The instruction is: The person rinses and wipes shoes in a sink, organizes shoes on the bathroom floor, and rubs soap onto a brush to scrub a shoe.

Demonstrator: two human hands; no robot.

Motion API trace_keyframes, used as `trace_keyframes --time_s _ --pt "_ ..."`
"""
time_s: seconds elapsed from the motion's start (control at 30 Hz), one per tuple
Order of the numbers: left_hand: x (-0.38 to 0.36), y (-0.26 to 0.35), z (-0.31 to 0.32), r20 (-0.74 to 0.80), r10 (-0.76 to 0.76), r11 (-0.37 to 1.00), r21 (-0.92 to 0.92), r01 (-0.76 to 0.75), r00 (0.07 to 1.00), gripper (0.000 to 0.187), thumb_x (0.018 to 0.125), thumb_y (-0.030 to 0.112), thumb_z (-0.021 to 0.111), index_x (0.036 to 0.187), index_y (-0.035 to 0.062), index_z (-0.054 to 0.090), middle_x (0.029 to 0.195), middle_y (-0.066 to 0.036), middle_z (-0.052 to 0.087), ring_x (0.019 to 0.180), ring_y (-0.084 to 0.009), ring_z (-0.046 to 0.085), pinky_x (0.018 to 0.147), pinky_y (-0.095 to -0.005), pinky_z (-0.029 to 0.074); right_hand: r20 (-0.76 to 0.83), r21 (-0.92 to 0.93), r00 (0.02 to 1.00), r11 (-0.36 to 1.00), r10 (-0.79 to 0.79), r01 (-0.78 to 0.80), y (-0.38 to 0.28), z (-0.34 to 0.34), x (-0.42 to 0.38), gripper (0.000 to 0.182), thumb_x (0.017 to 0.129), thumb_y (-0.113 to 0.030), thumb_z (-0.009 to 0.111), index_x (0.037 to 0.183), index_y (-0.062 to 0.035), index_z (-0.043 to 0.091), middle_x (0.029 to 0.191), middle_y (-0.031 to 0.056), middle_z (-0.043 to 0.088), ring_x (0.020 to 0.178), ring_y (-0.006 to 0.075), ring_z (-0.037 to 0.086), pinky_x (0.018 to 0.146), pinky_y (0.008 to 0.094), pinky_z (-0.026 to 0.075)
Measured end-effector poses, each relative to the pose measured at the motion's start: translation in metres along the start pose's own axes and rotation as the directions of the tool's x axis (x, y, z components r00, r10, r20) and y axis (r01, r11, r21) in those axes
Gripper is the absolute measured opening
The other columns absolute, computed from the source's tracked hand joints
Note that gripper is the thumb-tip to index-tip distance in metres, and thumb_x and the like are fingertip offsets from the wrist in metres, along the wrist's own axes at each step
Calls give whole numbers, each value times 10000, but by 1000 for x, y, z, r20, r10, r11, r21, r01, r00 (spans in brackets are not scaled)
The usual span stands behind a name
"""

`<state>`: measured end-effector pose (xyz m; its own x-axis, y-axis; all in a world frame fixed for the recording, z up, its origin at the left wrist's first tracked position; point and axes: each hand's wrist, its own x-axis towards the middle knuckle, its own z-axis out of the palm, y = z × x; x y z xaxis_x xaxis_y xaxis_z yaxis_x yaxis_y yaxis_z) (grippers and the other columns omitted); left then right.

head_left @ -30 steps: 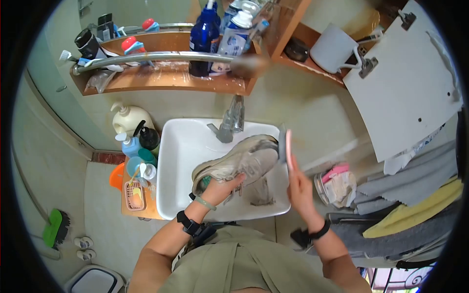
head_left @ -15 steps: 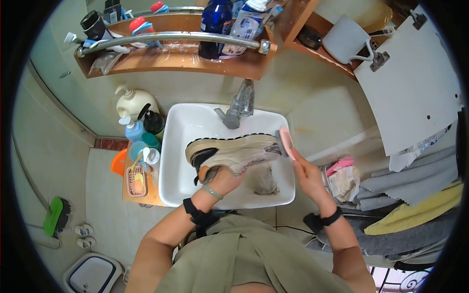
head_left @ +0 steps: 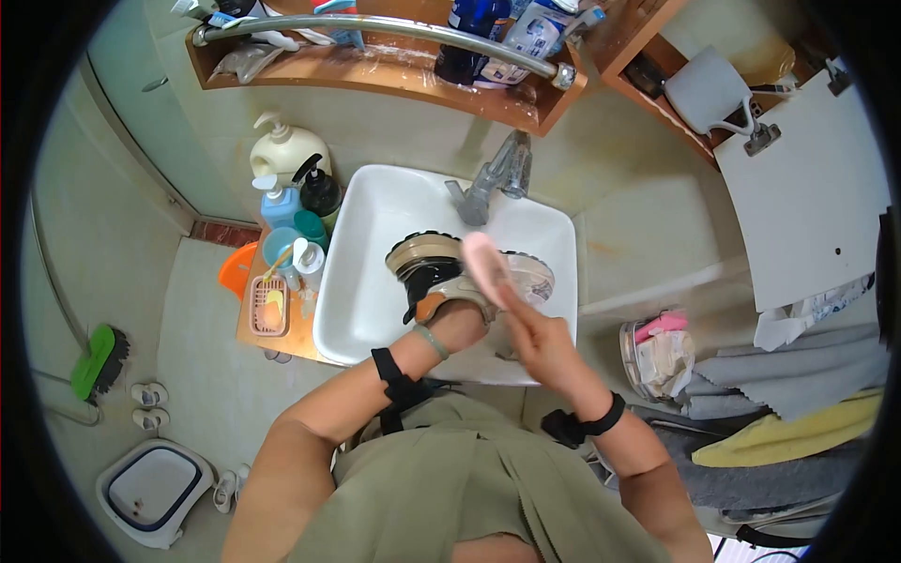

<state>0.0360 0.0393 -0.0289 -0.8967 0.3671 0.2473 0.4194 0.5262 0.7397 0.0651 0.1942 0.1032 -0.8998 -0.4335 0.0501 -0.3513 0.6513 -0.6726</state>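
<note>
A beige and black shoe (head_left: 424,255) lies on its side over the white sink (head_left: 364,220), its dark-edged sole toward the faucet (head_left: 496,180). My left hand (head_left: 462,325) grips it near its opening, and part of the fingers is hidden by the shoe. In my right hand (head_left: 546,345) is a pink-backed brush (head_left: 484,266), slightly blurred, held over the middle of the shoe. The brush covers part of the shoe's side. A wet, whitish patch shows toward the shoe's right end.
Pump bottles (head_left: 278,203) and a pink soap basket (head_left: 269,308) crowd the wooden stand left of the sink. A wooden shelf (head_left: 394,70) with a metal rail hangs above. Grey towels (head_left: 784,375) and a clear container (head_left: 640,361) are at right.
The brush has moved left from the shoe's right end to over its middle. The shoe is tilted differently, and the camera view has shifted.
</note>
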Motion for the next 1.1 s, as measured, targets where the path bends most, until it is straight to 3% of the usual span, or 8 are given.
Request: trace_keyframes --time_s 0.23,0.33,0.53,0.6,0.77,0.87,0.93,1.1 --pt "-12 6 -21 110 -2 999 45 -2 994 373 868 118 453 1221 43 551 1233 -176 560 1139 -334 519 982 -386 407 72 -205 996 978 56 -40 33 -46 -17 415 906 -92 560 1316 -145 537 769 204 606 535 137 491 548 270 441" --pt "-4 26 -53 193 19 999 44 -28 981 387 871 118 449 1240 41 537 1233 -180 562 1138 -327 526 988 -385 403 157 -111 986 993 62 -44 49 -50 -19 431 893 -115 564 1318 -174 528 898 191 651 658 342 621 615 356 509" --pt "1 25 -26 119 49 986 -162 -29 992 265 853 162 492 1063 36 594 1032 -171 620 986 -307 583 858 -374 444 271 -245 913 896 -305 371 -18 -14 37 415 888 -91 578 1296 -168 556 935 168 661 665 316 630 625 353 515" --pt "9 39 -43 449 -176 980 159 116 876 286 849 98 473 1091 -2 586 1116 -166 602 1020 -304 576 880 -392 448 227 -262 937 910 -265 321 -5 -21 33 403 897 -70 570 1291 -153 563 930 190 654 673 309 630 636 336 514" --pt "-3 8 -20 -166 219 976 60 -211 962 289 845 133 503 1089 31 617 1089 -187 615 1030 -312 572 925 -389 426 201 -161 975 978 -99 132 52 -60 1 399 900 -52 563 1284 -157 572 899 191 660 668 309 632 629 330 516" --pt "9 30 -37 434 -178 977 -27 210 883 256 845 100 501 1071 31 600 1043 -175 614 989 -303 570 902 -366 434 201 -61 965 981 -169 185 -6 -24 32 419 896 -64 575 1300 -174 563 889 187 663 656 286 632 641 310 512" --pt "-5 25 -20 71 5 907 -420 25 997 206 835 73 507 1022 34 585 973 -151 610 913 -301 564 850 -355 446 419 -322 869 852 -263 413 -39 -13 44 444 896 -72 577 1322 -192 544 874 192 657 612 262 610 620 296 496" --pt "-11 0 -11 27 47 989 140 -50 999 274 875 107 473 1119 42 577 1118 -172 597 1052 -296 559 904 -386 433 170 -36 929 940 -328 339 35 -40 8 443 890 -93 566 1321 -193 541 760 155 635 557 297 545 542 314 444"
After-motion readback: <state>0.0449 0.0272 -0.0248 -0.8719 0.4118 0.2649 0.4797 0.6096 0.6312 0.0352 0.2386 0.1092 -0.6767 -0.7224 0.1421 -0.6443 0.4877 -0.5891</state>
